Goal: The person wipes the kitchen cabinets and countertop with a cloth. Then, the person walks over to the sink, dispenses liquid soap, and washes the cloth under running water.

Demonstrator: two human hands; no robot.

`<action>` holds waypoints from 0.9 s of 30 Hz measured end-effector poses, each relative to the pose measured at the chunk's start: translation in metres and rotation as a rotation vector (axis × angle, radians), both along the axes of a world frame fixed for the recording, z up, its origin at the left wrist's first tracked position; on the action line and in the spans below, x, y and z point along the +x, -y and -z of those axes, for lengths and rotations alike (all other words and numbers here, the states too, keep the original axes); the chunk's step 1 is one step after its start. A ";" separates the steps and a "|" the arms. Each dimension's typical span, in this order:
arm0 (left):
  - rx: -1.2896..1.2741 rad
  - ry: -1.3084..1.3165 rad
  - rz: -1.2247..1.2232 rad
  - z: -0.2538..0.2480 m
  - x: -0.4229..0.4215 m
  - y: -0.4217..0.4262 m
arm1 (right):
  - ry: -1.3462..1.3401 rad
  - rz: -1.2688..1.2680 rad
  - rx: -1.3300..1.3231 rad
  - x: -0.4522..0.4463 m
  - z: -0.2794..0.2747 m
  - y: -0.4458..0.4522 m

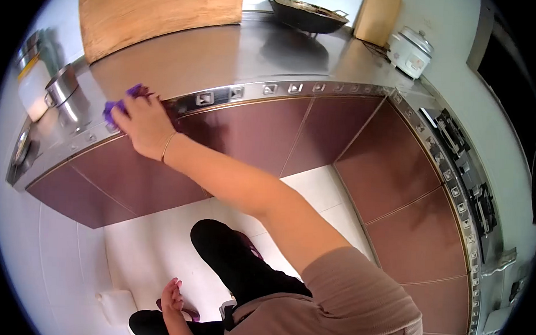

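Note:
My right hand (146,125) reaches across to the front edge of the steel counter (183,58). It is closed on a purple cloth (115,111), which is pressed against the edge strip with square studs. Part of the cloth is hidden under the fingers. To the left of this hand stands a metal cup (62,86) with a handle. Low in the view, my left hand (172,295) hangs by my leg above the floor, its fingers loosely bent and apart, with nothing seen in them.
A wooden board (158,16) leans at the back of the counter. A wok (306,16), a second board (377,16) and a rice cooker (410,52) stand farther right. The gas stove (458,141) is along the right side. A white bin (115,307) sits on the floor.

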State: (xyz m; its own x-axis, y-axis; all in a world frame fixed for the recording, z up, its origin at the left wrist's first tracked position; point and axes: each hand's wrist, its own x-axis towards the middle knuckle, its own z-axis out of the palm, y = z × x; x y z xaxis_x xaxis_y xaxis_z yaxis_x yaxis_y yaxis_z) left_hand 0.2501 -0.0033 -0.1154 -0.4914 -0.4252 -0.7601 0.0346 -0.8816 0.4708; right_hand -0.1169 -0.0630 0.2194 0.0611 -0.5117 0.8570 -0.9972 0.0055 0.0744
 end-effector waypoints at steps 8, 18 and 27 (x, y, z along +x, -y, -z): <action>0.083 0.106 -0.025 0.037 0.010 0.003 | -0.045 0.054 -0.092 -0.139 0.028 -0.115; 0.124 -0.115 0.074 0.046 0.046 0.015 | -0.089 0.567 -0.289 -0.343 0.045 -0.308; 0.104 0.284 0.187 0.036 -0.021 0.043 | -0.132 1.395 0.046 -0.444 0.015 -0.487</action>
State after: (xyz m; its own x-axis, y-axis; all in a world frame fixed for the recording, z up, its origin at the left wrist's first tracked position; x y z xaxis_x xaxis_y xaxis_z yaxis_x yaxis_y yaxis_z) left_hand 0.2292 -0.0461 -0.1519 -0.3164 -0.2609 -0.9120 -0.2514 -0.9040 0.3459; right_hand -0.5611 0.4235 0.2040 -0.4366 -0.2445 0.8658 -0.1580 0.9682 0.1937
